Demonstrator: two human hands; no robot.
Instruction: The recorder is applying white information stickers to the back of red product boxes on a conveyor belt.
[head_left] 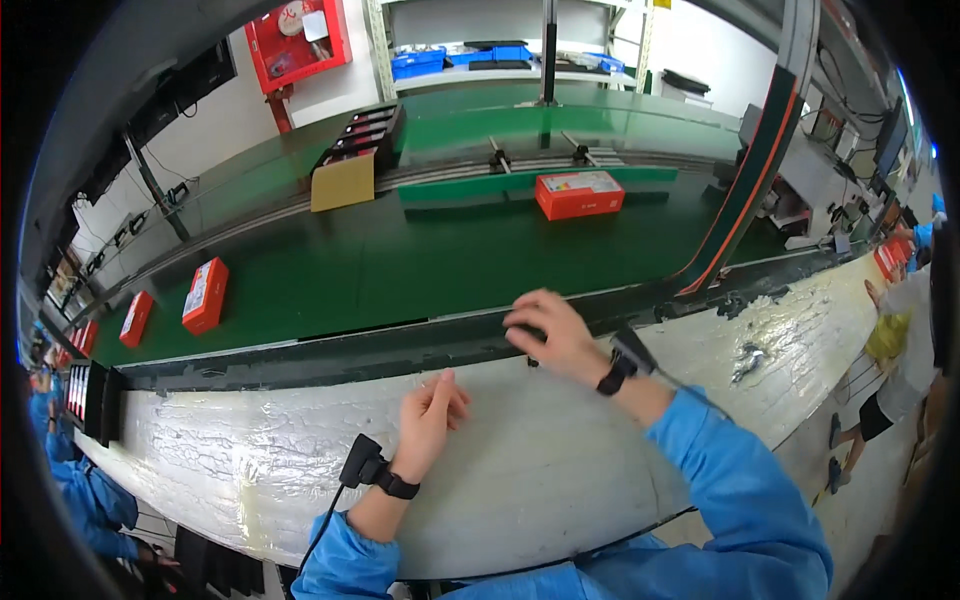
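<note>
My left hand point(430, 415) hovers over the pale, film-covered worktop point(545, 470), thumb up and fingers loosely bent, with nothing visible in it. Farther forward and to the right, my right hand point(552, 335) is above the belt's dark near edge point(400, 352). Its fingers curve with a gap between thumb and forefinger, and it holds nothing. Beyond it on the green conveyor belt point(400, 262), a red box point(580, 200) with a printed top lies by the green guide rail point(450, 190). Both wrists wear black straps with small cabled modules.
More red boxes point(205, 296) sit on the belt at left. A black divided tray point(362, 135) with a cardboard flap point(343, 184) stands across the belt; another black tray point(92, 402) is at the worktop's left end. An upright post point(745, 180) rises at right. Co-workers stand at both sides.
</note>
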